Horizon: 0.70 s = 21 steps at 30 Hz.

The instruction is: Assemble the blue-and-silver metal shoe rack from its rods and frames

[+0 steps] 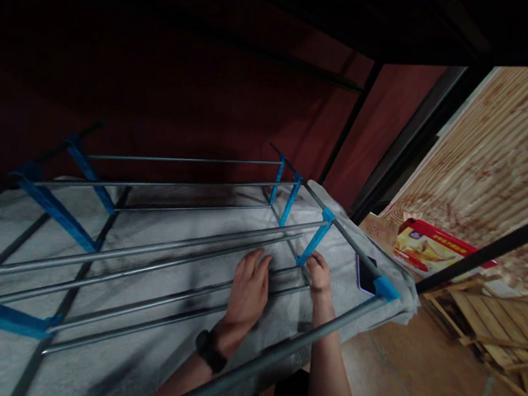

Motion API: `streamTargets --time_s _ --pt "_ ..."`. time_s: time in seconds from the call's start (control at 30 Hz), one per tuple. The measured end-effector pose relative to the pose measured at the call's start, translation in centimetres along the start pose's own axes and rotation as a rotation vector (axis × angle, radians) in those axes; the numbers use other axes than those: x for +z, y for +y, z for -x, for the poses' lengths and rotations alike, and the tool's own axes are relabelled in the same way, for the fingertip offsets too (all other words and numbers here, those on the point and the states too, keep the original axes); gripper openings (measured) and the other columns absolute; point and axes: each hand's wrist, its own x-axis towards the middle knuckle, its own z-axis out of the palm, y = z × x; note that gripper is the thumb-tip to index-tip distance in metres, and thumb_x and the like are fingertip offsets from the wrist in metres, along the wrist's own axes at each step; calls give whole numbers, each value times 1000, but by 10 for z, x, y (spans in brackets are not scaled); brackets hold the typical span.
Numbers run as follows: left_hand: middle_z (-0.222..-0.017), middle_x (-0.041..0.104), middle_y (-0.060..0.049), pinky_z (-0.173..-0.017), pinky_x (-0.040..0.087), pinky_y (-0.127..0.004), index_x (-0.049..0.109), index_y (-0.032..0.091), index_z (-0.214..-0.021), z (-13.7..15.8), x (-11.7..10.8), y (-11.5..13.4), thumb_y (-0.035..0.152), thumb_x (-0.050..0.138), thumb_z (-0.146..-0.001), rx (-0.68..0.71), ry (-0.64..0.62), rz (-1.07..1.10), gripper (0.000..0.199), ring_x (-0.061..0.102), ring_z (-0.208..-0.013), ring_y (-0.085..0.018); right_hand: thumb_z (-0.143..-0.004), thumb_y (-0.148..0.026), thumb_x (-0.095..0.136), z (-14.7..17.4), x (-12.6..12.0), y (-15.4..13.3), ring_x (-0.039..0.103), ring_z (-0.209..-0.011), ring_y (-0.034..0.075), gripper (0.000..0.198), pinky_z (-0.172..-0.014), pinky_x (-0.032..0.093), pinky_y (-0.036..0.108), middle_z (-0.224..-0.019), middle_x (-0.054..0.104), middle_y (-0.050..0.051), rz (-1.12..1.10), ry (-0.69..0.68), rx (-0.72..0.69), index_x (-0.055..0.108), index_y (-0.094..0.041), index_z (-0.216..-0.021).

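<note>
A rack frame of grey metal tubes and blue plastic connectors lies over a grey cloth (146,312). My right hand (319,275) is closed at the lower end of a blue connector (315,242), where tube ends meet it; its fingertips are partly hidden. My left hand (250,288), with a dark watch (211,351) on the wrist, is over a lower metal tube (200,292). Its fingers are loosely bent and the thumb stands apart, with nothing visible between them. A longer tube (269,354) crosses in front of both forearms, ending at a blue corner piece (386,288).
A phone (366,274) rests on the cloth at the right. Beyond it are a red and yellow box (434,248) and a wooden crate (492,326) near the tiled floor (420,375). Dark frame posts (351,125) and a red panel (162,85) stand behind the rack.
</note>
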Motion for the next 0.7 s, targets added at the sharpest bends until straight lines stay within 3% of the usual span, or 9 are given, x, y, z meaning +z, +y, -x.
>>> streamTargets --time_s 0.1,0.17,0.3,0.5,0.7 --pt "-127 57 -14 -100 48 -48 55 16 -128 -36 13 2 9 44 -93 29 0 -80 37 53 -119 -28 -65 -40 61 -5 -5 -5 60 -85 21 38 -80 48 33 -89 71 5 2 -9 45 68 -18 -96" --pt "-122 60 -13 -100 47 -45 56 17 -126 -43 21 6 10 43 -93 82 -15 -68 35 54 -115 -27 -65 -40 60 -6 -7 -5 61 -88 22 38 -83 48 34 -92 71 6 56 -58 53 68 -19 -95" --pt "-113 64 -8 -100 47 -38 58 19 -120 -25 50 10 11 40 -95 224 -274 1 32 58 -108 -21 -68 -37 56 -6 -9 0 62 -86 22 37 -82 48 34 -91 71 4 217 -151 58 67 -20 -98" --pt "-125 60 -11 -105 42 -37 58 14 -120 -3 91 -5 7 34 -94 24 -630 -143 36 54 -117 -22 -71 -37 51 -5 -12 4 59 -78 20 25 -75 46 30 -78 68 1 307 -187 26 64 -21 -86" --pt "-117 60 -13 -101 44 -37 62 14 -107 -11 100 -4 8 33 -95 77 -727 -157 32 54 -115 -23 -75 -52 51 -9 -11 16 58 -74 21 29 -69 43 30 -71 64 2 531 -171 69 59 -24 -77"
